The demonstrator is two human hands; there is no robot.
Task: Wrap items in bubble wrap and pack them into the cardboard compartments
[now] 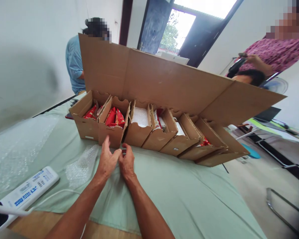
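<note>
Several narrow, open-topped cardboard boxes stand side by side in a row. My left hand (107,161) is at the lower front of the second cardboard box (110,135) from the left, fingers stretched towards its front wall. That box holds red packets (114,117). Beside it, my right hand (127,162) is close to the box's lower right corner, fingers loosely bent and apart. The left thumb meets the right hand. Neither hand shows anything in its grasp; whether the fingertips touch the box is unclear.
A tall cardboard panel (164,79) rises behind the boxes. Bubble wrap (81,167) and a white power strip (31,189) with a cable lie to the left on the green cloth (169,186). The third box contains a bubble-wrapped item (140,117). Other people are beyond the panel.
</note>
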